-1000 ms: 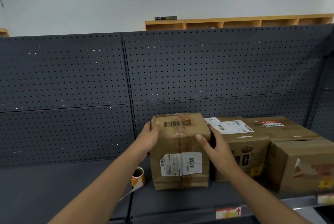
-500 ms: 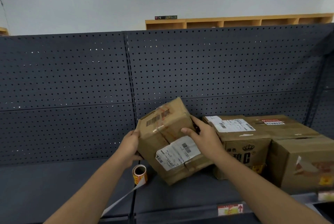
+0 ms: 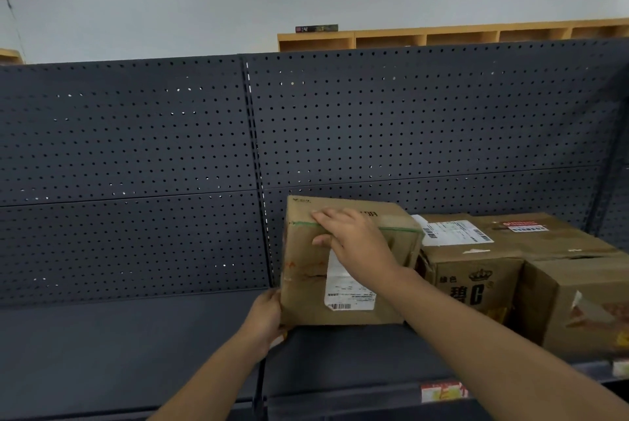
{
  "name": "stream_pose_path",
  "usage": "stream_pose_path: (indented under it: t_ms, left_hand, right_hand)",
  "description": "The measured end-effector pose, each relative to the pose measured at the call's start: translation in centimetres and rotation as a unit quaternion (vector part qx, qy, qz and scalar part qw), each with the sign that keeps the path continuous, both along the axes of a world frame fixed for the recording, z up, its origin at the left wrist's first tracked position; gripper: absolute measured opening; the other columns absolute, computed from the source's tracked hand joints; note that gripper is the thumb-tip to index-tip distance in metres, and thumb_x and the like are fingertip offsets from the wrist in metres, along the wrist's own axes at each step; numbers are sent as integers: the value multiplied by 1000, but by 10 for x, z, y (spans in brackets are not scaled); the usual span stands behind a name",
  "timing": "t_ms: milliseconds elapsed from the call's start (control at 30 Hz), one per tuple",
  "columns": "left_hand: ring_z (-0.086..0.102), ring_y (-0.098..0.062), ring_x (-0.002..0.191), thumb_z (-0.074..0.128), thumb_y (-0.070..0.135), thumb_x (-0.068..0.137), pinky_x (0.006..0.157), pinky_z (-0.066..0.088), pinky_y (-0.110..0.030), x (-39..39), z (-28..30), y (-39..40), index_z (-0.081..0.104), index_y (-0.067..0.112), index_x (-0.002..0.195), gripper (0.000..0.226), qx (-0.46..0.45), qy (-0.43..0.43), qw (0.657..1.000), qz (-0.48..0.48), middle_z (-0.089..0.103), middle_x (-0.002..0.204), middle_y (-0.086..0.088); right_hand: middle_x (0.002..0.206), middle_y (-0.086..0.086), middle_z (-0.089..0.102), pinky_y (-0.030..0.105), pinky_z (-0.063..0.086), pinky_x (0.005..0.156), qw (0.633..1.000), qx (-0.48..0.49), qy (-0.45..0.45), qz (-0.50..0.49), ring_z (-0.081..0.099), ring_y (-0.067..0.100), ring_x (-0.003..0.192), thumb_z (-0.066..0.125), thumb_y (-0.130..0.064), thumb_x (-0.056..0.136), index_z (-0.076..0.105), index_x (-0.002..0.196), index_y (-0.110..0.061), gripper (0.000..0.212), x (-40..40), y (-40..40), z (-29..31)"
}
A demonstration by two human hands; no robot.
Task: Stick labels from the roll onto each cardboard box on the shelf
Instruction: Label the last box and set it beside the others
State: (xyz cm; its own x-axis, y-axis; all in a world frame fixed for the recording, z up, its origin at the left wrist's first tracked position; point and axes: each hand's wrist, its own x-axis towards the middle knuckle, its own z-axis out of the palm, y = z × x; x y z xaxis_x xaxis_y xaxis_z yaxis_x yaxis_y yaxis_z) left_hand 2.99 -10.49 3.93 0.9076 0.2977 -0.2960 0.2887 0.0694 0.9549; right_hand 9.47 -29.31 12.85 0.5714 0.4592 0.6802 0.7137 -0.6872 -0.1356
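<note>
The box (image 3: 343, 264) is held on the shelf (image 3: 136, 345), just left of two other boxes (image 3: 510, 271), with a white shipping slip (image 3: 343, 288) on its front face. The right hand (image 3: 354, 237) is laid over the top front edge at the box's 12 o'clock, fingers spread flat; the left hand (image 3: 265, 315) is cupped round the lower corner at 7 o'clock, fingers curled under it. The roll is not seen, probably hidden behind the left hand. The box should be settled flat and square, a bare patch of cardboard kept facing forward, before either hand is freed for the roll.
</note>
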Motion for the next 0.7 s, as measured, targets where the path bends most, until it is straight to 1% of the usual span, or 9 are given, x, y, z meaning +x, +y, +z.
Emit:
stream_pose_path:
  t_ms: [67, 100, 200, 300, 333, 433, 567, 633, 700]
  left_hand:
    - [67, -21, 95, 39, 16, 111, 71, 57, -28, 0, -4, -3, 60, 16, 117, 22, 52, -14, 999, -4, 70, 111, -12]
    - [67, -20, 96, 41, 12, 110, 73, 58, -28, 2, -7, -3, 61, 17, 117, 22, 79, -23, 997, -6, 71, 110, -10]
    - [69, -27, 104, 49, 14, 107, 94, 59, -47, 24, -31, 11, 68, 20, 113, 21, 108, -24, 994, 3, 74, 112, -10]
    - [71, -32, 102, 53, 20, 102, 95, 58, -52, 39, -36, 17, 72, 17, 107, 20, 76, -17, 997, 27, 75, 109, -14]
    - [71, -32, 99, 52, 20, 101, 90, 61, -49, 28, -20, 8, 73, 14, 103, 21, 72, -18, 997, 26, 75, 106, -16]
    - [68, -29, 83, 44, 8, 107, 58, 60, -26, 23, -9, -1, 70, 3, 94, 30, 45, -10, 999, 25, 72, 95, -20]
    - [70, -35, 84, 44, 4, 107, 69, 60, -34, 30, -14, -5, 72, -2, 93, 32, 47, -10, 998, 38, 73, 93, -25]
    - [67, -29, 77, 42, 2, 107, 54, 57, -24, 31, -12, -6, 70, 1, 89, 34, 57, -20, 997, 39, 71, 86, -19]
    - [64, -26, 73, 40, 1, 107, 44, 52, -18, 29, -9, -7, 68, 2, 87, 34, 44, -9, 998, 39, 69, 83, -16]
  right_hand:
    - [138, 0, 65, 45, 47, 99, 999, -28, -14, -10, 58, 29, 121, 61, -29, 100, 62, 141, -18, 42, 4, 1, -11]
    - [138, -1, 66, 44, 48, 98, 999, -36, -16, -13, 59, 28, 121, 62, -29, 100, 62, 140, -18, 42, 6, 0, -17]
    - [136, 0, 67, 43, 50, 96, 999, -36, -32, -19, 60, 27, 122, 64, -26, 98, 63, 139, -18, 42, 7, -4, -31]
    - [133, 0, 68, 42, 55, 91, 998, -27, -56, -29, 63, 27, 118, 55, -32, 99, 65, 136, -17, 41, 4, -5, -37]
    - [132, 0, 69, 41, 55, 90, 997, -24, -62, -30, 64, 26, 117, 48, -36, 99, 66, 135, -17, 44, 3, -5, -38]
    - [127, -2, 71, 37, 56, 87, 995, -23, -87, -37, 66, 24, 112, 39, -40, 97, 69, 131, -18, 50, 1, -5, -39]
    - [125, -1, 72, 38, 58, 86, 994, -40, -96, -39, 67, 24, 111, 49, -36, 96, 70, 129, -18, 43, 4, -4, -46]
    - [124, 0, 72, 38, 59, 86, 994, -47, -96, -32, 67, 24, 110, 55, -34, 95, 70, 128, -17, 40, 5, -3, -50]
    - [123, -2, 72, 36, 58, 85, 994, -49, -96, -32, 67, 22, 109, 47, -37, 96, 71, 127, -18, 44, 5, -2, -52]
